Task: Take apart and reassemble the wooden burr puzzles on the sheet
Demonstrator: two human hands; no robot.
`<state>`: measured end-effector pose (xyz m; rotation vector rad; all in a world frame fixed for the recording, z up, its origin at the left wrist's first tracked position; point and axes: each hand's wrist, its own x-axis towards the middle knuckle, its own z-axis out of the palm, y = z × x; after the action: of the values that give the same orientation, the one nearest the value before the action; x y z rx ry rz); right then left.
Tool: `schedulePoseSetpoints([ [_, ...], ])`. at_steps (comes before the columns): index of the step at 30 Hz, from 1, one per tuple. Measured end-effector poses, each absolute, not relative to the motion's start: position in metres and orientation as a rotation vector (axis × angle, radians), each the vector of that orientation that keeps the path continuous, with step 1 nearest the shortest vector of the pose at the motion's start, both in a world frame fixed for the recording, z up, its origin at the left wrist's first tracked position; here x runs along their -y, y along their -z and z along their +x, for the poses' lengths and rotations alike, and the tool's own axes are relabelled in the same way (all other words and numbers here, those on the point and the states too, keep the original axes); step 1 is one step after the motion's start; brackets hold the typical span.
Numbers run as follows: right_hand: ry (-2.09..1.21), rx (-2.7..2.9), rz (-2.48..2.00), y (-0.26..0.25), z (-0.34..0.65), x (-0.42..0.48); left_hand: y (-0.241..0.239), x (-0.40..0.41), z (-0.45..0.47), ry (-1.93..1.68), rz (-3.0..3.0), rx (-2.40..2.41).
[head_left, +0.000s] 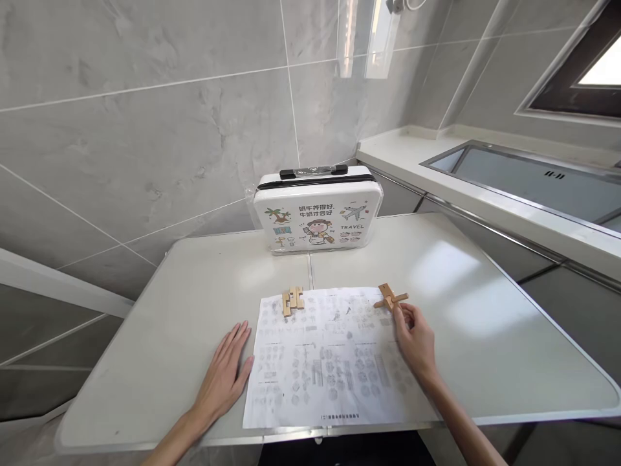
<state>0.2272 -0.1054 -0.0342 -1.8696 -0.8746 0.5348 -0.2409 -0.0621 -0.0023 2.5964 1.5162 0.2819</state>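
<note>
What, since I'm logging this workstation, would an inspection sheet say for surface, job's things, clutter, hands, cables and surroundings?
Surface: white table, a seam across its far part, glare on the right.
Job's things: printed sheet, with pale blocks at its far left corner and brown blocks at its far right.
Clutter: case in clear wrap, standing at the back.
Hands: left hand flat beside the sheet, fingers spread; right hand touching the brown blocks, grip unclear.
Cables: white loop at the top edge, possibly a cord, cut off by the frame.
Surroundings: grey tiled wall behind; counter and window on the right.
</note>
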Motion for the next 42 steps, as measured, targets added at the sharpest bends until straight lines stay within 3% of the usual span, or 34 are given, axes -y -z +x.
schedulePoseSetpoints([
  [42, -0.485, 0.983, -1.932, 0.045, 0.226, 0.095, 0.002, 0.066, -0.241, -0.437, 2.580, -1.573],
])
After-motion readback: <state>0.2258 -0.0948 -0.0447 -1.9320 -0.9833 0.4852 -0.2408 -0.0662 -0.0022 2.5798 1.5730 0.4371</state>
